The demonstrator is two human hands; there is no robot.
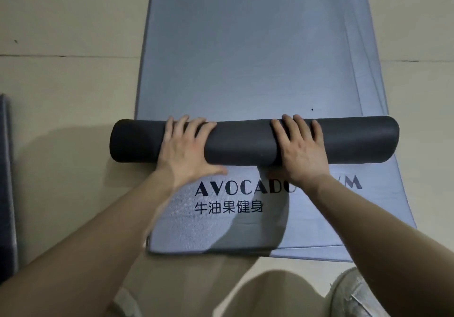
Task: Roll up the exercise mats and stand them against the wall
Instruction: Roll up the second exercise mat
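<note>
**mat_watcher:** so what's on your feed right now?

**remote_op:** I'm looking down at a dark grey rolled-up foam mat tube [245,142] lying crosswise on a flat blue-grey exercise mat [258,58] spread over the beige tiled floor [66,83]. The roll sits near my end of the mat, just beyond the printed black "AVOCADO" logo with Chinese characters [231,197]. It looks like there's a second flat mat layer peeking out along the right edge, but I can't say for sure.

**mat_watcher:** and the hands?

**remote_op:** Both pressed flat on top of the roll. Left hand [186,149] sits left of centre, fingers spread a bit and draped over the far side, thumb down on the near side. Right hand [299,149] does the same right of centre. Palms down, not wrapped all the way around.

**mat_watcher:** anything else in shot?

**remote_op:** A dark grey upright edge [7,181] at far left, can't tell what it is. Beige trousers [282,294] at the bottom.
</note>
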